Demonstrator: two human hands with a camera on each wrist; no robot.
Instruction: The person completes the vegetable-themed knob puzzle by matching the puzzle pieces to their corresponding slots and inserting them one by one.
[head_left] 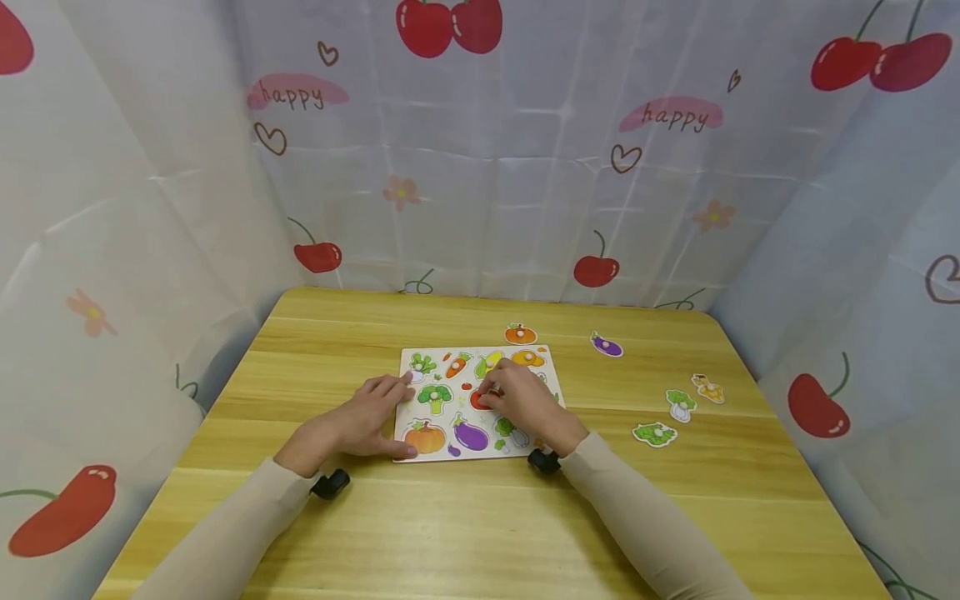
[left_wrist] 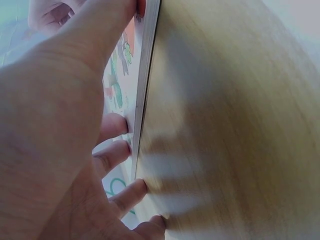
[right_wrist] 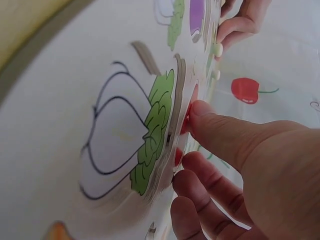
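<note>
A white puzzle board [head_left: 457, 408] with vegetable pictures lies on the wooden table. My left hand [head_left: 367, 417] rests along its left edge, fingers spread and fairly straight; in the left wrist view the fingertips of the left hand [left_wrist: 120, 165] touch the board's edge. With thumb and fingers, my right hand [head_left: 525, 404] pinches the red tomato piece [head_left: 480, 400] at the board's middle right. In the right wrist view the thumb of the right hand [right_wrist: 235, 170] is against the red piece [right_wrist: 188, 117], beside the green and white cabbage picture [right_wrist: 125, 130]. Its knob is hidden.
Behind the board lie a pumpkin piece [head_left: 521, 334] and an eggplant piece [head_left: 607, 345]. To the right are a cabbage piece [head_left: 681, 406], a green piece [head_left: 655, 434] and a yellow-orange piece [head_left: 707, 388]. A printed curtain [head_left: 480, 208] surrounds the table [head_left: 480, 525].
</note>
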